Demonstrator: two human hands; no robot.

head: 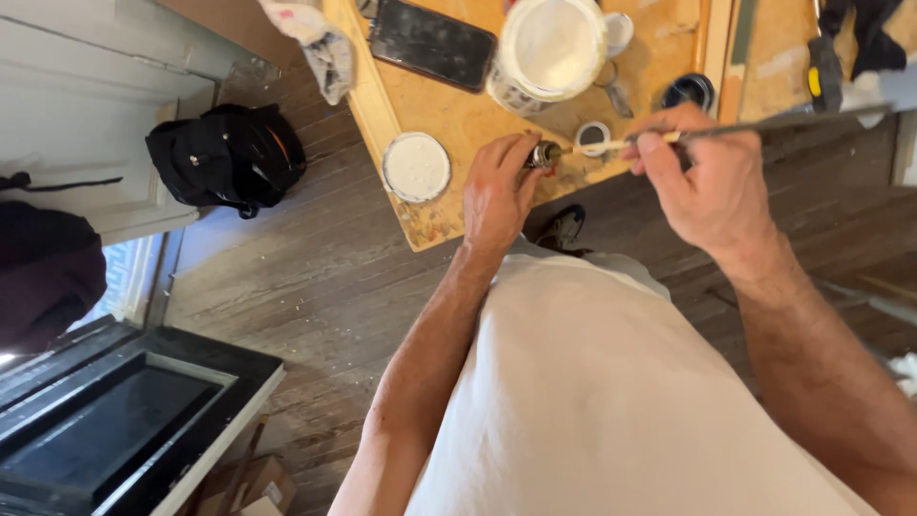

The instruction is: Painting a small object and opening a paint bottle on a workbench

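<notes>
My left hand grips a small dark bottle at the near edge of a wooden board. My right hand holds a thin long-handled brush, its pale tip pointing into the bottle's mouth. Behind the bottle stand an open can of white paint and a small round cap. The can's white-coated lid lies flat to the left of my left hand.
A black phone lies on the board's far side beside a rag. A dark jar sits at the right. A black backpack rests on the wooden floor. A black frame stands at lower left.
</notes>
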